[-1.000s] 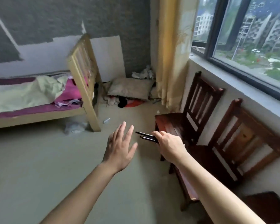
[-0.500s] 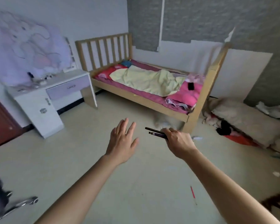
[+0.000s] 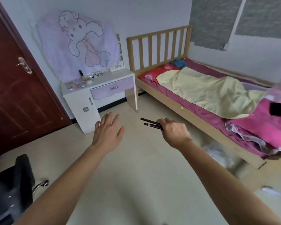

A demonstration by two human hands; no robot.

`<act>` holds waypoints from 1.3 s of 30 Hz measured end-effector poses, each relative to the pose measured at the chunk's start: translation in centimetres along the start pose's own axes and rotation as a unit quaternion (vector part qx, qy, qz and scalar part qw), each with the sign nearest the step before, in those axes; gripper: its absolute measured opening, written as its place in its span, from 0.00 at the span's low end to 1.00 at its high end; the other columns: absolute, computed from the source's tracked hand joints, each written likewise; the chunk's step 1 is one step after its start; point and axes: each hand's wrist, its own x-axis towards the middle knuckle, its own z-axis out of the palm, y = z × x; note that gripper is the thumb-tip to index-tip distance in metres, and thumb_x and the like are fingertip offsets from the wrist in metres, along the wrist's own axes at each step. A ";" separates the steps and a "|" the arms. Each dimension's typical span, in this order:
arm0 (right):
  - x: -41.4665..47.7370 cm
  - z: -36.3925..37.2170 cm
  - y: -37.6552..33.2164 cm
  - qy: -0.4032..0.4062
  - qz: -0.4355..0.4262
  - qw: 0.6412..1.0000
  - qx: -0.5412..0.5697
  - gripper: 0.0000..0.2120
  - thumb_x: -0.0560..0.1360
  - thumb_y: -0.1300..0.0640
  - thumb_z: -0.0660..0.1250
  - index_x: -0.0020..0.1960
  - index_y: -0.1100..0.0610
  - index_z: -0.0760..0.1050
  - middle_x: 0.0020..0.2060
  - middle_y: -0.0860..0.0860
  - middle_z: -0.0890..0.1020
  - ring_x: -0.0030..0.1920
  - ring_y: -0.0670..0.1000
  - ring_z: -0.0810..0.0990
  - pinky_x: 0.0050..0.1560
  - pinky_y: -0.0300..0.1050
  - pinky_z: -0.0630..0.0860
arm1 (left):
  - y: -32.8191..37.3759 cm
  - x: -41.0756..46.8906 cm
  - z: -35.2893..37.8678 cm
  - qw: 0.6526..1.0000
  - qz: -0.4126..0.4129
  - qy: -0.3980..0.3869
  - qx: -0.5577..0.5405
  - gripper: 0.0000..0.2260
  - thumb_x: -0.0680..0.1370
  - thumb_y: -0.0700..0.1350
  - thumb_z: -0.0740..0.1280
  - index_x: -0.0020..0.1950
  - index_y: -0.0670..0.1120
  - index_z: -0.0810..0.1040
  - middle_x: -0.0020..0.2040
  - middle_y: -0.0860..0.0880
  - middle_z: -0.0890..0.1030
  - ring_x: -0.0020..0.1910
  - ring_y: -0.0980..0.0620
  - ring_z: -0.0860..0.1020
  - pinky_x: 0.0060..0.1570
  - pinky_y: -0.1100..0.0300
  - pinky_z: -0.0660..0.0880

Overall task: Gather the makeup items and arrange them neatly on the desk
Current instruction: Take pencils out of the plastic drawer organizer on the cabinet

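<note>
Hands: right hand [image 3: 174, 132] grips two makeup pencils [image 3: 151, 123], left hand [image 3: 107, 131] empty.

Both bare forearms reach forward from the lower edge of the view. The left hand [image 3: 108, 131] is spread flat, palm down, fingers together and empty. The right hand [image 3: 174, 131] is curled closed around two thin dark makeup pencils [image 3: 150, 123], knuckles up.
</note>
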 end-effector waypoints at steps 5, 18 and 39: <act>13.5 1.5 3.5 0.004 -0.044 0.999 -0.007 0.15 0.80 0.57 0.58 0.66 0.50 0.70 0.52 0.51 0.79 0.50 0.57 0.81 0.36 0.46 0.67 | -2.4 10.6 0.9 0.998 -0.050 0.037 -0.017 0.30 0.79 0.60 0.51 0.73 0.43 0.69 0.74 0.37 0.67 0.72 0.37 0.65 0.67 0.39 0.66; 48.8 14.4 1.3 -0.031 -0.140 0.989 -0.034 0.16 0.80 0.56 0.60 0.66 0.49 0.70 0.54 0.48 0.77 0.50 0.54 0.80 0.34 0.45 0.70 | -17.8 38.4 10.4 0.989 -0.147 0.011 -0.020 0.29 0.82 0.60 0.50 0.79 0.47 0.59 0.79 0.41 0.57 0.78 0.41 0.55 0.73 0.41 0.58; 100.2 34.7 3.5 -0.112 -0.134 0.985 0.001 0.12 0.82 0.54 0.54 0.63 0.50 0.71 0.50 0.49 0.78 0.47 0.53 0.82 0.36 0.45 0.68 | -38.4 84.7 25.1 0.973 -0.185 -0.134 0.017 0.30 0.82 0.61 0.49 0.80 0.49 0.50 0.81 0.43 0.48 0.79 0.43 0.47 0.75 0.42 0.52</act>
